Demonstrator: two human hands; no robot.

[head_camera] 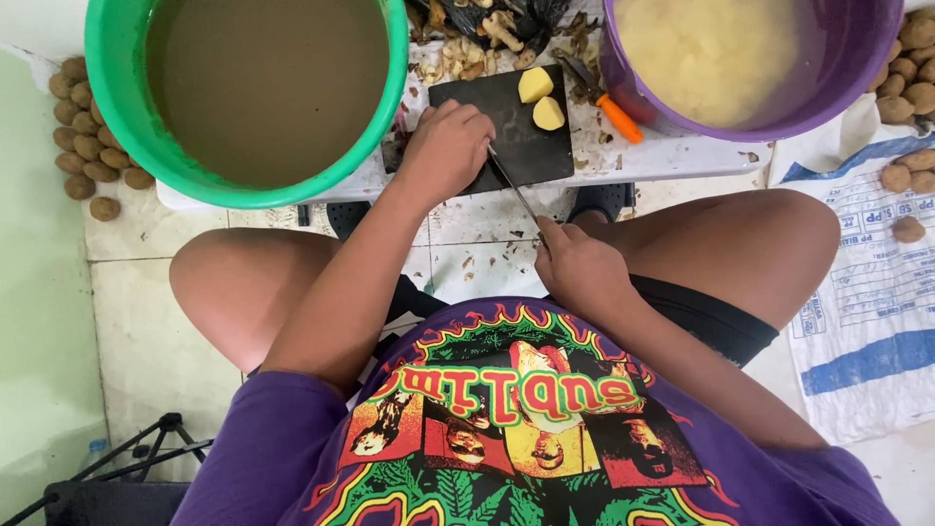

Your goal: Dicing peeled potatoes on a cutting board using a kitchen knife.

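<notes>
Tiles underfoot, pale and flecked with peel, a white tabletop (672, 156) ahead. Left hand (446, 148) is curled down on the black cutting board (521, 146); whether it grips anything, I cannot tell. Right hand (577, 265) is clamped on a knife (514, 188), blade angled toward the left hand. Two peeled potato pieces (541, 99) sit just beyond. Green bucket (117, 117) beside the left hand, purple bucket (857, 68) far side, orange peeler (616, 115) between.
</notes>
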